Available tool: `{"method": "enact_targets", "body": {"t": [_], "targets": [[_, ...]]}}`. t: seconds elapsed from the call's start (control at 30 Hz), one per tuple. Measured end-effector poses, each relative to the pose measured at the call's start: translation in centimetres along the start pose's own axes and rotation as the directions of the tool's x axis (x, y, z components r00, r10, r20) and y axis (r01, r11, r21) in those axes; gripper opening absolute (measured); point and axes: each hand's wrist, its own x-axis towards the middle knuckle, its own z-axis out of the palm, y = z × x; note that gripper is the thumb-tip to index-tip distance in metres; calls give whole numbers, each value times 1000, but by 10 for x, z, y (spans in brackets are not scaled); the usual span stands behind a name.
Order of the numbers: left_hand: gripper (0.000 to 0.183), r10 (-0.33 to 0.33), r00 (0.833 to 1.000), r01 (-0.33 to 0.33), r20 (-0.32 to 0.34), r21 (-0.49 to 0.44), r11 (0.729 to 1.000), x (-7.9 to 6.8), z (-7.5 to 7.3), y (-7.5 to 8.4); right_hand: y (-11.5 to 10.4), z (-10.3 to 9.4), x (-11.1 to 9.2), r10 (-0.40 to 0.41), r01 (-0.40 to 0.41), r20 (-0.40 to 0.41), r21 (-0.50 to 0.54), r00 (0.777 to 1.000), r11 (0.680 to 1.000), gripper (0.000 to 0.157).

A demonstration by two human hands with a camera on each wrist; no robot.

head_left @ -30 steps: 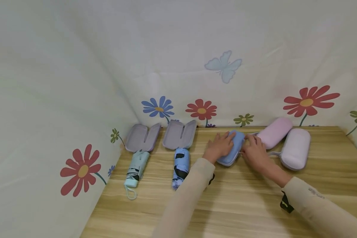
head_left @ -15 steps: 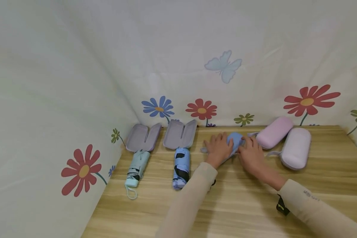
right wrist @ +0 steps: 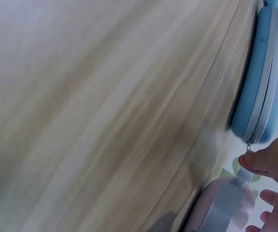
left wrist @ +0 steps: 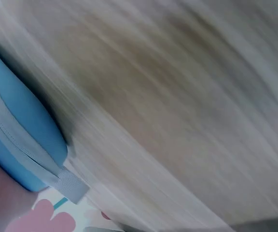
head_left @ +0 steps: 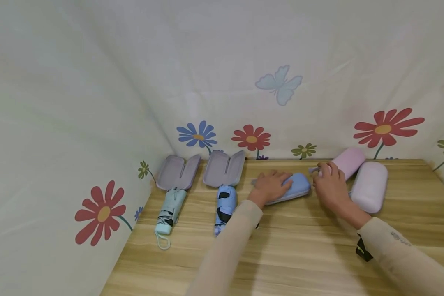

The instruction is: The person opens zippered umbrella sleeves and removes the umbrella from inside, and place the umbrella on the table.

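Note:
A blue zippered hard case (head_left: 297,183) lies on the table between my hands, its right end showing. My left hand (head_left: 271,188) lies over its left part and holds it, the palm hiding that part. In the left wrist view the blue case (left wrist: 25,111) shows its grey zipper band and end tab. My right hand (head_left: 330,187) is just right of the case; in the right wrist view its thumb (right wrist: 264,162) pinches the zipper pull (right wrist: 248,147) at the case's end. The pink case (head_left: 349,162) lies behind the right hand, its strap beside the fingers.
A pale lilac case (head_left: 370,186) lies to the right. At left, two open grey-lilac trays or cases (head_left: 169,172) stand against the curtain (head_left: 222,82), with a folded mint umbrella (head_left: 171,209) and a folded blue umbrella (head_left: 226,205) in front of them on the wooden table (head_left: 288,246).
The blue case has turned clockwise and now lies more crosswise. My right hand has moved right, towards the pink case; the left hand has stayed on the blue case.

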Motion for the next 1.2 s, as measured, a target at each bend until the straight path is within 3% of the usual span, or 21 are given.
{"method": "enact_targets", "body": {"t": [0.17, 0.23, 0.37, 0.43, 0.53, 0.6, 0.73, 0.87, 0.97, 1.1, 1.2], "targets": [[56, 124, 992, -125, 21, 10, 992, -3, 0, -8, 2, 3, 5, 9, -9, 39, 16, 999, 1000, 11], [56, 140, 990, -141, 29, 9, 990, -3, 1, -8, 3, 3, 5, 7, -8, 48, 27, 999, 1000, 10], [56, 125, 992, -126, 10, 107, 986, -2, 1, -10, 2, 3, 2, -5, 4, 43, 42, 999, 999, 7], [55, 80, 996, -74, -29, 168, 983, -1, -2, -11, -1, 3, -1, -16, 15, 33, 47, 999, 999, 4], [55, -71, 994, 88, -84, 213, 973, 4, -4, -12, -6, -1, -6, -56, 56, 3, 43, 998, 997, 3], [56, -188, 977, 204, -103, 184, 962, 6, -5, -10, -13, -4, -12, -84, 84, 0, 67, 996, 994, 4], [62, -379, 919, 387, -108, 65, 920, 1, -8, 3, -40, -7, -26, -112, 109, 13, 138, 994, 984, 7], [63, -443, 895, 436, -49, -100, 894, -1, -15, 21, -69, -10, -34, -80, 66, 63, 199, 995, 978, 8], [60, -441, 897, 431, -13, -185, 883, 3, -14, 29, -82, -11, -36, -43, 20, 92, 237, 995, 971, 7], [57, -442, 897, 423, -24, -246, 872, 9, -7, 30, -89, -7, -36, -3, -24, 106, 247, 994, 969, 8], [57, -422, 906, 400, -41, -248, 882, 8, -6, 29, -88, -5, -35, 4, -25, 93, 231, 996, 973, 7]]}}
